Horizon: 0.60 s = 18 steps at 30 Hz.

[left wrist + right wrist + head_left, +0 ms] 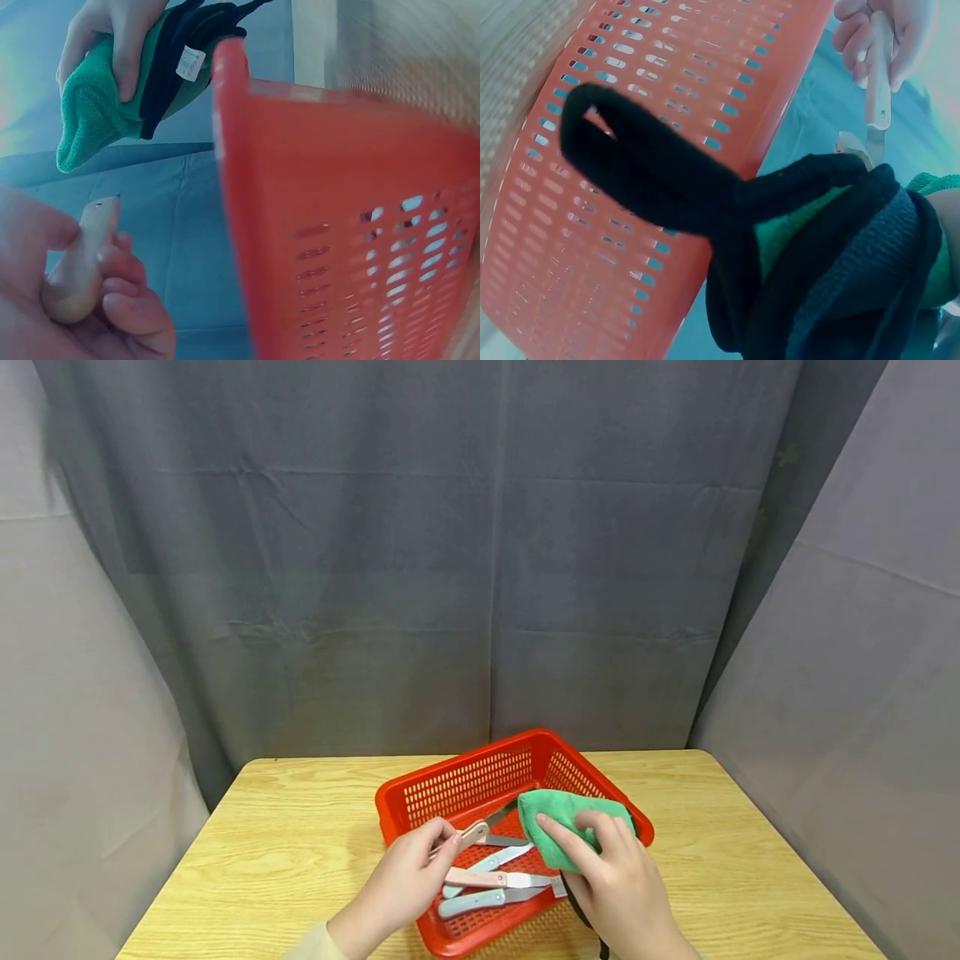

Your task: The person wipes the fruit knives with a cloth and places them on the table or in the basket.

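Note:
In the head view my left hand [408, 872] grips a knife by its pale beige handle [472, 835]. Its blade [501, 813] points up and right, with the far end by the green cloth [551, 827]. That cloth, dark-edged with a loop and a white tag [190, 64], is folded and held in my right hand [626, 881]. Beneath both hands is a red plastic basket [457, 777] with several more knives, among them a pink-handled knife [476, 878] and a light blue-handled knife [471, 903]. Whether blade and cloth touch, I cannot tell.
The basket stands at an angle on a light wooden table [300, 835], near its middle. A grey curtain [375, 568] hangs behind the table, and pale cloth walls [862, 677] rise on both sides.

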Tool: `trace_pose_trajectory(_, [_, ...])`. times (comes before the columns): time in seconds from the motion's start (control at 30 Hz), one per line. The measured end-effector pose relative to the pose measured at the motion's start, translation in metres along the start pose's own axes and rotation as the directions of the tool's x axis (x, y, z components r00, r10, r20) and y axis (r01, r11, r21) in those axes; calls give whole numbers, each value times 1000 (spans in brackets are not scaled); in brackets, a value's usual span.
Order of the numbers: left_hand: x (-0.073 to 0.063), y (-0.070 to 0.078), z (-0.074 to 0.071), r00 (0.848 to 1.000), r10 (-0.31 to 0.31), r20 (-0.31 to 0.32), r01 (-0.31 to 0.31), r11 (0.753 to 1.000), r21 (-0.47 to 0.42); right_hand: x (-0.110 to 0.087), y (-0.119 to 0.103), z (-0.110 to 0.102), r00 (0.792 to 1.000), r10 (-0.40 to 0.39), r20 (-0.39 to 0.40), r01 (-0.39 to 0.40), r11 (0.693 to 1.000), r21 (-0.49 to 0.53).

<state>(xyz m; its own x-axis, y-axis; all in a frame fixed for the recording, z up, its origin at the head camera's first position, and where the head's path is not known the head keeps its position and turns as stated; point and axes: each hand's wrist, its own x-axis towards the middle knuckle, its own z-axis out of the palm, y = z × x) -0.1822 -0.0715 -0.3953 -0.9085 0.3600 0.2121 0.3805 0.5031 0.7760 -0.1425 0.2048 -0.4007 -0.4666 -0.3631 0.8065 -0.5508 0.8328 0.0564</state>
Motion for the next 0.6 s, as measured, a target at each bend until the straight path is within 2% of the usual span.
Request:
trace_pose_trajectory(0.13, [8,4,-7,999,43,-3,-43,994,99,-1,1,-2,1000,6,-15,-6,1000,21])
trace_pose_trajectory(0.33, [27,11,-18,995,96,10,-95,962,257,-5,4,-7,999,32,-39,-32,999,2])
trace_pose_trajectory(0.47, [42,13,-19,988,104,115,-136,940,312,-8,7,-10,999,40,-32,-40,999,-1])
trace_pose_trajectory(0.6, [55,13,-14,961,95,260,-187,916,354,-10,7,-11,999,36,-30,-37,999,-15])
